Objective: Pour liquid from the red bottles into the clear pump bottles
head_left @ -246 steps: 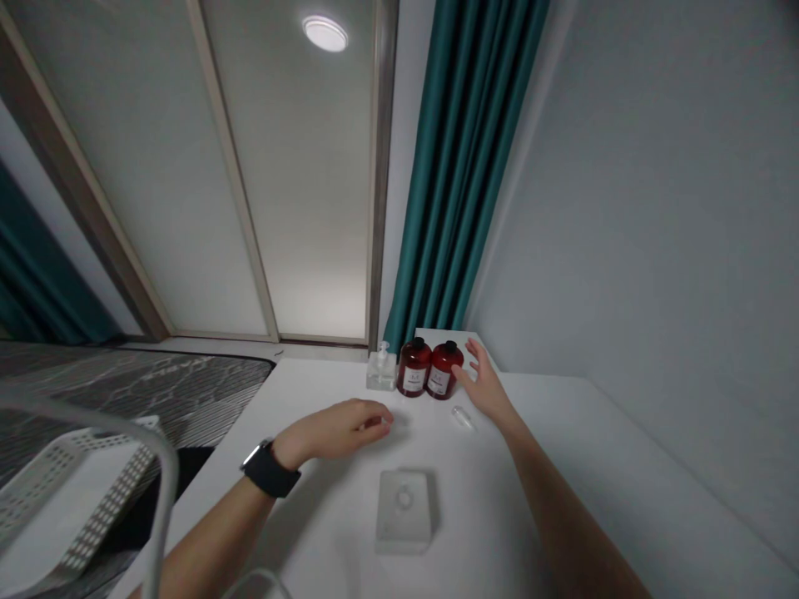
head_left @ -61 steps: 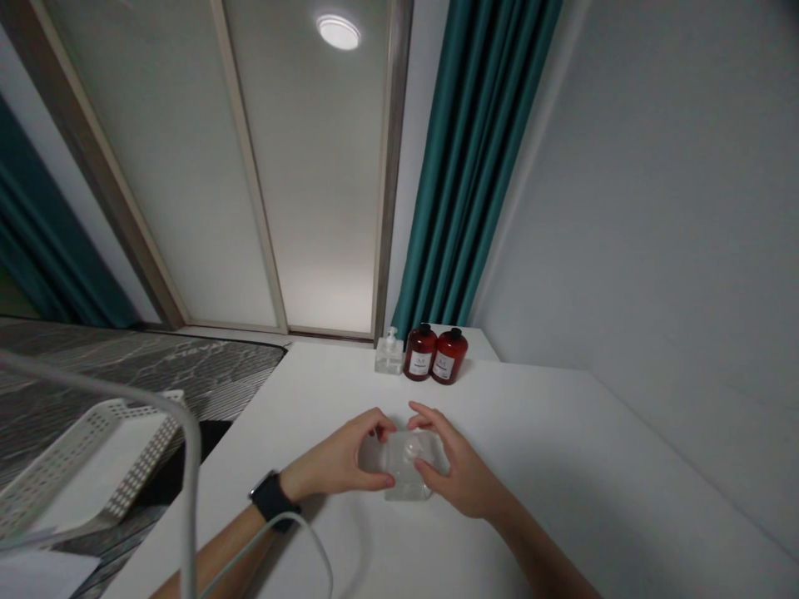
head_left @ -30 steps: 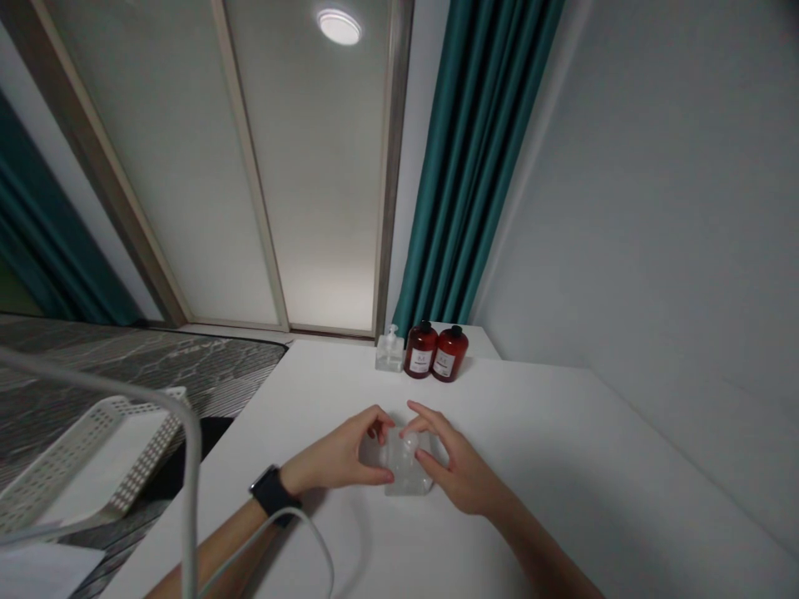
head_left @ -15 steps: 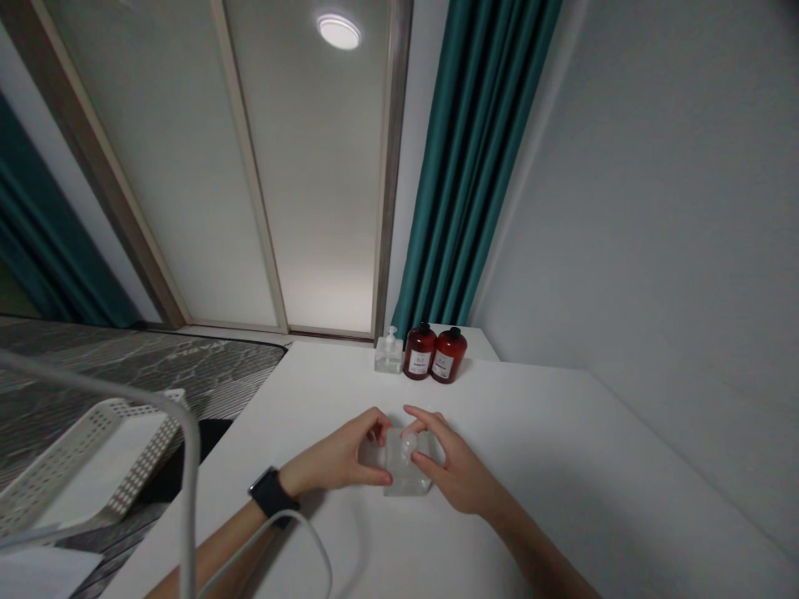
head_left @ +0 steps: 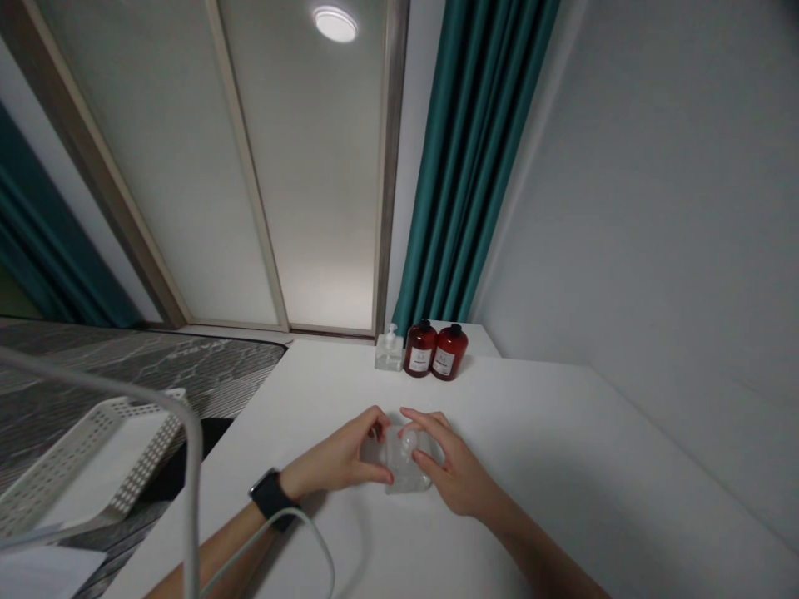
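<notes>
One clear bottle (head_left: 404, 477), near middle of the white table (head_left: 530, 433): left hand (head_left: 345, 452) clasps its left side, right hand (head_left: 458, 476) pinches its rounded top (head_left: 409, 441); at the far edge, two red bottles (head_left: 420, 349) stand together!

Left hand (head_left: 340, 456), dark watch (head_left: 273, 496) at wrist, is gripping the side of a clear square bottle (head_left: 404, 476) on the white table (head_left: 530, 433); right hand (head_left: 459, 474) is pinching its rounded top (head_left: 409, 442). Farther back, a clear pump bottle (head_left: 389, 353) and two red bottles (head_left: 420, 349) are standing side by side. Perforated basket (head_left: 138, 470) is sitting beyond the table's left edge.
</notes>
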Tool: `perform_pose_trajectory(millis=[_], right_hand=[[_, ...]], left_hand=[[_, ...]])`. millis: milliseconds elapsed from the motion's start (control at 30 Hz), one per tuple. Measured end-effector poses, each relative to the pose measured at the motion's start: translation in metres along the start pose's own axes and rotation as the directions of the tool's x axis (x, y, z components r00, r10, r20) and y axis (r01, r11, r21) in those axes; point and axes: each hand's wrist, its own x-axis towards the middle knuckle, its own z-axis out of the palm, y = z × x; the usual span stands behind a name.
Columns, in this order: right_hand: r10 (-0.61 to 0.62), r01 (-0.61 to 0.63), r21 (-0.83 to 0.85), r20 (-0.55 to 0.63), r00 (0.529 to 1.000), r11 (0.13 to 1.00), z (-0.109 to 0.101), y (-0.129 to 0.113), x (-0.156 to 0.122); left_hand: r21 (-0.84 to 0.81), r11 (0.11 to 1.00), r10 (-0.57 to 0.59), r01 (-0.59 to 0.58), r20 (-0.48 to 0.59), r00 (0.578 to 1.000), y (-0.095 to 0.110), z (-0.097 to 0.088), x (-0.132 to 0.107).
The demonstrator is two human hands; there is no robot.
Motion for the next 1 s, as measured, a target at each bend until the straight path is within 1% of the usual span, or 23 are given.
perform_pose_trajectory(millis=[100,300,367,433,500,600,700,833,933,1000], right_hand=[[0.001,-0.001,0.009,-0.02,1.0,1.0,0.002,0.002,0.0],[0.042,-0.041,0.019,-0.043,0.998,0.999,0.005,0.004,0.003],[0.044,-0.045,-0.006,-0.048,0.998,0.999,0.005,0.004,0.004],[0.045,-0.047,-0.034,-0.044,0.998,0.998,0.004,0.005,0.004],[0.058,-0.059,-0.051,-0.024,0.998,0.997,0.001,0.006,0.003],[0.104,-0.103,-0.056,0.029,0.994,0.993,-0.004,0.007,0.002],[0.149,-0.145,-0.067,0.059,0.987,0.987,-0.007,0.007,0.002],[0.167,-0.164,-0.074,0.041,0.985,0.984,-0.005,0.003,0.002],[0.186,-0.182,-0.065,0.058,0.981,0.981,-0.005,0.001,0.002],[0.207,-0.203,-0.052,0.073,0.976,0.978,-0.005,0.001,0.002]], left_hand=[[0.032,0.999,-0.002,0.003,-0.024,1.0,0.002,0.002,0.0],[0.101,0.995,-0.022,0.028,-0.058,0.998,0.007,0.001,0.0],[0.069,0.998,0.004,-0.001,-0.047,0.999,0.006,-0.001,0.001],[0.015,0.999,0.034,-0.033,-0.061,0.998,0.004,-0.005,0.004],[-0.005,1.0,0.017,-0.018,-0.134,0.991,-0.001,-0.01,0.01],[0.067,0.995,-0.058,0.08,-0.279,0.959,-0.016,-0.02,0.025],[0.223,0.964,-0.059,0.146,-0.356,0.933,-0.037,-0.035,0.048],[0.313,0.939,-0.025,0.141,-0.347,0.937,-0.062,-0.063,0.085],[0.353,0.927,-0.005,0.125,-0.322,0.947,-0.074,-0.08,0.111],[0.369,0.923,0.009,0.106,-0.297,0.955,-0.079,-0.088,0.124]])
